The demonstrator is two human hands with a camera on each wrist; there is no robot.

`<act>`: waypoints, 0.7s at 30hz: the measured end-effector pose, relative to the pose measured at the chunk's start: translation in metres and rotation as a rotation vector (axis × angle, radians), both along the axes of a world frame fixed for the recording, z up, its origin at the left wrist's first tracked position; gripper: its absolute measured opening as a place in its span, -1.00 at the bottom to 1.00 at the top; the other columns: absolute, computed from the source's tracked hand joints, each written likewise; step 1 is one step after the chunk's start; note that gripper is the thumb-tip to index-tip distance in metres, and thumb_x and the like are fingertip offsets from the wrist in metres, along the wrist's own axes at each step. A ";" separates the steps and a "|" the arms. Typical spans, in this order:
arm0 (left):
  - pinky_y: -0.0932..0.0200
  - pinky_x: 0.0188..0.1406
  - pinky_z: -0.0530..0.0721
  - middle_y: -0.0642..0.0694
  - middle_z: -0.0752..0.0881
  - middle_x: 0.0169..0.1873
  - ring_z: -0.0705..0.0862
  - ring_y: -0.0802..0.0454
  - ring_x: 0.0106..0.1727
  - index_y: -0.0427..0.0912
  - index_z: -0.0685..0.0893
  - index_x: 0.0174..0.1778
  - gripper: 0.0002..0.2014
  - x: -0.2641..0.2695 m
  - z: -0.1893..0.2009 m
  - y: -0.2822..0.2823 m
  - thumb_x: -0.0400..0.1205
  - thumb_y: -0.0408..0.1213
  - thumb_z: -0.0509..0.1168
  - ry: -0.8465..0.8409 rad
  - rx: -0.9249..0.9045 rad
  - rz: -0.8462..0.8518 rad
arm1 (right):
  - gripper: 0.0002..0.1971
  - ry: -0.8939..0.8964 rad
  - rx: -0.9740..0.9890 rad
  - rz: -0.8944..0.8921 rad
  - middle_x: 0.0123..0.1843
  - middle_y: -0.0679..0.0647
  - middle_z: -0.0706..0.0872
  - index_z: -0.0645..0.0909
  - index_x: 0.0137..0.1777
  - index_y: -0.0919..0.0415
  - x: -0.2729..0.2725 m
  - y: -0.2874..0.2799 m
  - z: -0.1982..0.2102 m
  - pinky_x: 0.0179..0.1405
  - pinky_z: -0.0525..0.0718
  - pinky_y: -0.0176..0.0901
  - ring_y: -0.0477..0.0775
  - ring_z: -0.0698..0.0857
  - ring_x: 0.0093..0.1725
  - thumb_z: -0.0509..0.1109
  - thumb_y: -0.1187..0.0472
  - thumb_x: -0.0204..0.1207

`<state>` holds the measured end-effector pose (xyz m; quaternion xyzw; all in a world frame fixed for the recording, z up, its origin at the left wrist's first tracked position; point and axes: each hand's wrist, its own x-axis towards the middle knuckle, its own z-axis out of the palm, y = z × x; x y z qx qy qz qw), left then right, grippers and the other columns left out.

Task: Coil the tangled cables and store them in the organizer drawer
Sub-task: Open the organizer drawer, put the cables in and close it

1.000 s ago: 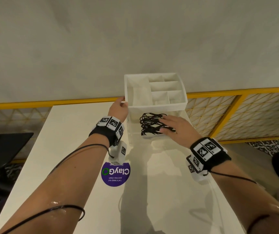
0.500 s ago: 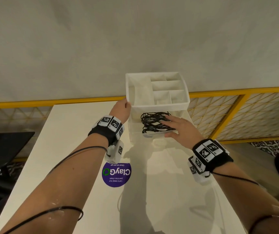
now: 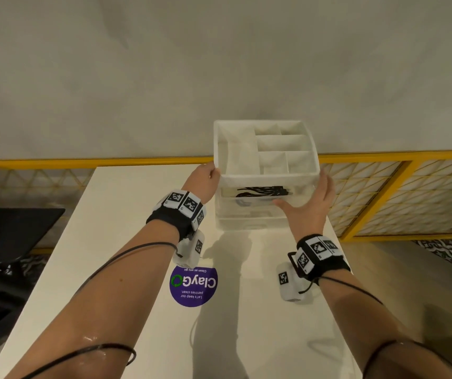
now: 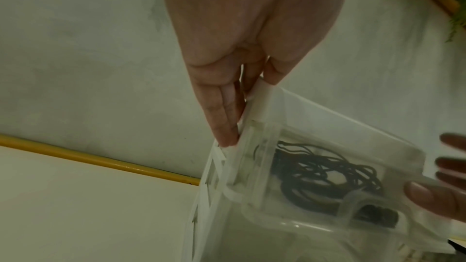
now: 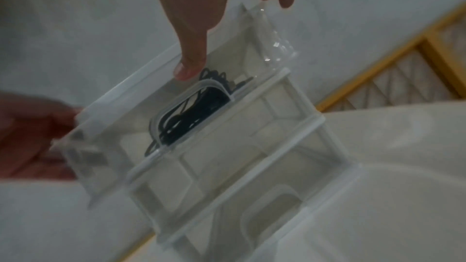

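Note:
A white organizer [image 3: 266, 176] with open top compartments stands at the far edge of the table. Its clear upper drawer [image 3: 229, 199] sits pushed in, and a coiled black cable [image 3: 263, 190] shows through the drawer front. My left hand [image 3: 205, 179] rests with straight fingers [image 4: 224, 119] against the organizer's left top corner. My right hand [image 3: 307, 203] is spread at the right front corner, its thumb [image 5: 191, 63] pressing on the drawer front just above the cable [image 5: 191, 115]. The other fingers lie along the right side.
A clear lower drawer [image 3: 249, 222] sits under the upper one. A purple round sticker [image 3: 193, 285] lies on the white table [image 3: 126, 214] near me. A yellow railing [image 3: 383, 157] and a grey wall run behind the table. A dark object [image 3: 6, 236] stands to the left.
The drawer with the cable has slid back into the organizer. My right hand came off the cable and moved to the drawer front and right side. My left hand stayed at the left corner.

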<state>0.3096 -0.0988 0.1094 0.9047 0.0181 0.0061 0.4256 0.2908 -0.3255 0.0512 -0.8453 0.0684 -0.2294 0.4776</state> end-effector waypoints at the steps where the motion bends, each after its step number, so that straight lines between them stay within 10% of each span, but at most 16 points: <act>1: -0.11 0.13 0.64 -0.30 0.64 0.22 0.66 -0.27 0.12 -0.27 0.55 0.32 -0.64 0.000 0.000 0.000 0.72 -0.27 -0.02 0.001 0.000 -0.001 | 0.20 0.063 0.114 0.009 0.62 0.16 0.16 -0.02 0.61 0.08 0.002 -0.002 -0.002 0.54 0.22 -0.08 0.12 0.21 0.59 0.70 0.05 0.08; 9: -0.23 0.17 0.64 -0.33 0.60 0.22 0.64 -0.31 0.12 -0.23 0.53 0.35 -0.64 0.000 -0.001 0.001 0.73 -0.23 -0.01 0.015 0.001 -0.006 | 0.26 0.143 0.390 0.017 0.63 0.02 0.24 -0.11 0.63 0.03 0.023 0.004 -0.005 0.49 0.19 -0.23 -0.01 0.23 0.60 0.72 0.14 0.07; 14: -0.25 0.15 0.64 -0.35 0.60 0.19 0.64 -0.33 0.11 -0.25 0.53 0.33 -0.64 0.002 -0.003 0.003 0.73 -0.22 -0.01 0.017 0.017 -0.020 | 0.18 0.095 0.469 -0.045 0.53 0.03 0.40 0.08 0.58 -0.02 0.033 0.016 -0.014 0.53 0.41 0.10 0.03 0.41 0.50 0.73 0.14 0.00; 21: -0.27 0.20 0.62 -0.33 0.60 0.23 0.63 -0.31 0.15 -0.20 0.53 0.35 -0.64 0.000 -0.003 0.003 0.72 -0.18 -0.01 0.045 -0.020 -0.006 | 0.00 0.055 0.460 -0.033 0.37 0.00 0.56 0.29 0.47 0.05 0.029 0.013 -0.013 0.36 0.50 -0.15 -0.01 0.54 0.35 0.73 0.18 0.02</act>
